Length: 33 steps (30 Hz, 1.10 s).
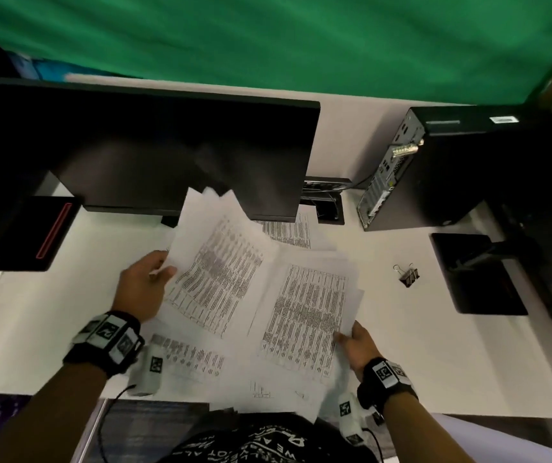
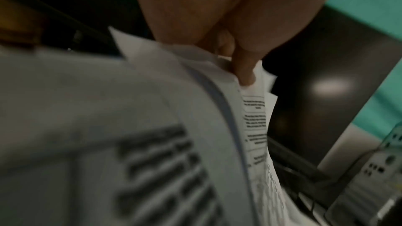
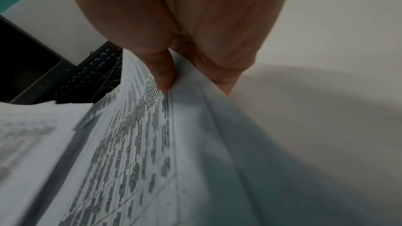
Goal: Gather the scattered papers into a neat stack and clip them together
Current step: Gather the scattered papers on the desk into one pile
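- Head view: we see our left hand [image 1: 144,285] gripping the left edge of a fanned bundle of papers [image 1: 221,272] lifted off the desk [image 1: 434,355], thumb on top and fingers under the sheets.
- Our right hand [image 1: 356,345] pinches the lower right corner of a second batch of sheets [image 1: 308,312], which overlaps the first at the middle.
- More sheets lie flat on the desk: one near our left wrist [image 1: 187,359], another partly under the monitor [image 1: 289,230].
- The clip [image 1: 408,275] rests on the desk to the right of the papers, apart from them and from both hands.
- The monitor [image 1: 154,152] stands behind the papers, and a computer tower [image 1: 434,168] stands far right.
- Left wrist view: the left hand [image 2: 228,15] has its thumb [image 2: 243,70] pressed onto the top edge of the papers [image 2: 254,109], closed on several curving sheets; the near sheet is blurred.
- The monitor [image 2: 326,83] is behind the sheets.
- Right wrist view: the right hand [image 3: 185,20] clamps the sheets [image 3: 141,135] between its thumb [image 3: 163,73] above and the fingers below, a tight hold near the paper's edge.
- A keyboard [image 3: 91,75] shows beyond the sheets, and bare desk [image 3: 326,57] lies to the right.
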Each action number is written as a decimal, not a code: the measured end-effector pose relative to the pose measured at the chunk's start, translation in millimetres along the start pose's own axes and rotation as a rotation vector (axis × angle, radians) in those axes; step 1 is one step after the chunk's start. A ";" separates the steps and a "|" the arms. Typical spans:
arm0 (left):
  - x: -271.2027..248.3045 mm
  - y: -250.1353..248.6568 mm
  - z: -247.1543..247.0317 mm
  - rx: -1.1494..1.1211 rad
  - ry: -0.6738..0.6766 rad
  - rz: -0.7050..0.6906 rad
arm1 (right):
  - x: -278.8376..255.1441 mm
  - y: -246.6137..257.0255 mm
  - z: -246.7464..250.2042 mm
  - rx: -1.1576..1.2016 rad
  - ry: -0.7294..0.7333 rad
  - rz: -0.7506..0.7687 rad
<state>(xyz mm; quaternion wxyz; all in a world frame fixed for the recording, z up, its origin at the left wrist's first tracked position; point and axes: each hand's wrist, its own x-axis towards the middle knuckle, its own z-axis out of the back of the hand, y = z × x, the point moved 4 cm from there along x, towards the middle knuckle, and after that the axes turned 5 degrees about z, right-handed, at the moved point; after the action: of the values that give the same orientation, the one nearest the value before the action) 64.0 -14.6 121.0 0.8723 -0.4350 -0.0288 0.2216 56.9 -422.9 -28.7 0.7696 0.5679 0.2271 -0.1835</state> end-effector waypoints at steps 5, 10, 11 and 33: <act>-9.5 -27.2 36.0 -0.186 0.040 -0.009 | -2.3 1.0 6.1 -0.034 -0.045 0.026; -15.0 -39.0 45.6 -0.427 -0.013 0.013 | -9.5 -1.2 10.5 0.018 -0.084 0.016; -13.3 -36.7 38.7 -0.454 -0.025 0.036 | -10.3 -2.3 9.5 0.043 -0.083 0.011; -39.0 -11.8 -103.7 -0.505 0.360 0.359 | -16.7 43.9 -1.2 0.380 -0.034 -0.018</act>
<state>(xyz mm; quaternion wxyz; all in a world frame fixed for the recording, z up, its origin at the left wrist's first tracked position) 58.4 -114.2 71.3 0.6756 -0.6670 0.1484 0.2768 66.5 -408.7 15.0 0.6506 0.6978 0.1803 -0.2395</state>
